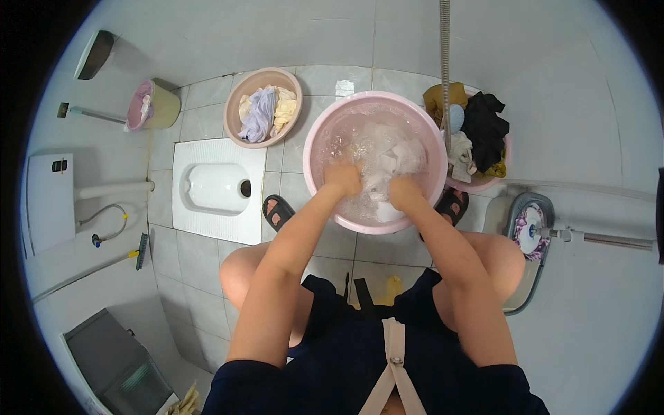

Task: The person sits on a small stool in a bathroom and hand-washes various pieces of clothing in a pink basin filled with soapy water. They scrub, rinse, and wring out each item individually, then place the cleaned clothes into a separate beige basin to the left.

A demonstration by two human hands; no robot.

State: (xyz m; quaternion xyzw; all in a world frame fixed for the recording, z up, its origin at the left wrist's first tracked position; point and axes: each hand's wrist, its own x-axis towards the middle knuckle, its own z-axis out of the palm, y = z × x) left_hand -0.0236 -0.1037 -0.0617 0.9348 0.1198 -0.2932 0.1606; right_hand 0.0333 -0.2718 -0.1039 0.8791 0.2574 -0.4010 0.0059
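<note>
A large pink basin (pixel 312 149) of sudsy, splashing water stands on the floor in front of me, between my feet. White wet cloth (pixel 404 155) lies bunched in the water, mostly toward the right side; its garment kind does not show. My left hand (pixel 346 179) is closed at the water's surface on the near left; foam hides its fingertips and whatever they hold. On the near right, my right hand (pixel 404 193) grips the white cloth, with its fingers partly under the water.
A smaller basin (pixel 229 114) with lilac and cream clothes sits far left, above a squat toilet (pixel 181 225). On the right, another basin (pixel 508 153) holds dark and mustard clothes beside a hanging shower hose (pixel 445 62). A mop (pixel 531 228) stands in a grey bucket.
</note>
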